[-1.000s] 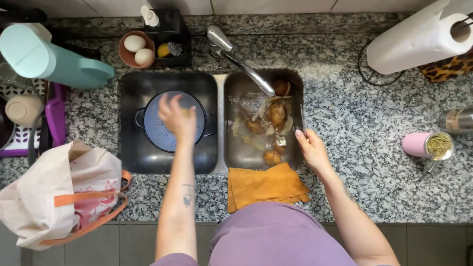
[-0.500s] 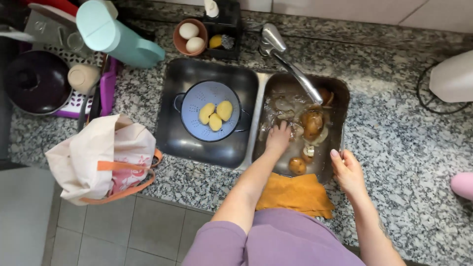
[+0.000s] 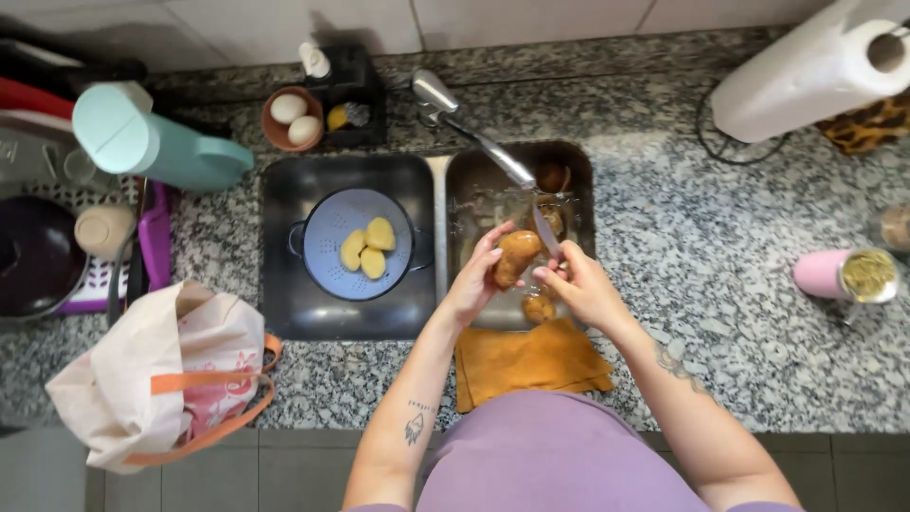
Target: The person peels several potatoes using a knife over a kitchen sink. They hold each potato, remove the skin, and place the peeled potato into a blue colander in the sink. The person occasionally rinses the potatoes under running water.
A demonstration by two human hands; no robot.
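One potato (image 3: 515,258) gripped in left hand (image 3: 477,282), right hand (image 3: 580,286) closed on knife (image 3: 546,232).
Peel shallow, blade angled away from fingers (over the right sink basin (image 3: 578,161)).

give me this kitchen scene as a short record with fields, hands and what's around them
left hand: holds an unpeeled potato over the right sink basin
right hand: grips a knife, blade against the potato
left basin: blue colander with three peeled potato pieces
counter edge: orange cloth
counter left: cloth bag, teal jug
back: bowl of eggs
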